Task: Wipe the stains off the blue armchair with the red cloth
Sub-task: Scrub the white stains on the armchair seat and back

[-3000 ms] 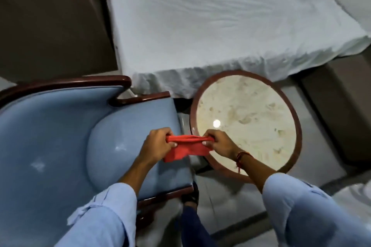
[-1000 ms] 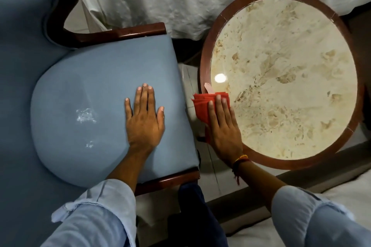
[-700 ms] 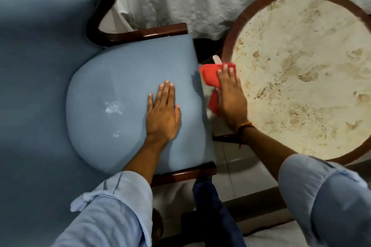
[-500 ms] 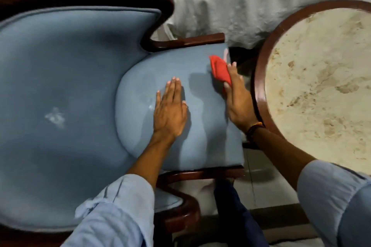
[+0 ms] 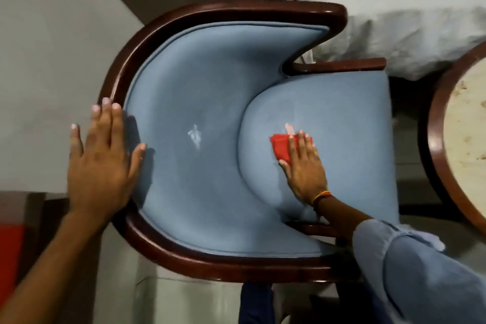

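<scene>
Flat-fingered, the right hand (image 5: 305, 166) presses the red cloth (image 5: 281, 147) onto the seat of the blue armchair (image 5: 342, 118), with the white stain (image 5: 194, 137) to its left on the backrest, between it and the open left hand (image 5: 100, 160).

Dim, soft light; glints on blue armchair (image 5: 210, 192) frame; edges warped.

The left hand (image 5: 101, 155) is lying flat with the fingers spread over the back edge of the blue armchair (image 5: 200, 81), and its bare forearm is extending from the lower left corner. The right hand (image 5: 305, 163) is pressing the red cloth (image 5: 281, 147) on the seat with straight fingers. Its wrist is wearing a thread band (image 5: 322, 196), and a light blue sleeve (image 5: 420, 271) is covering the forearm.
</scene>
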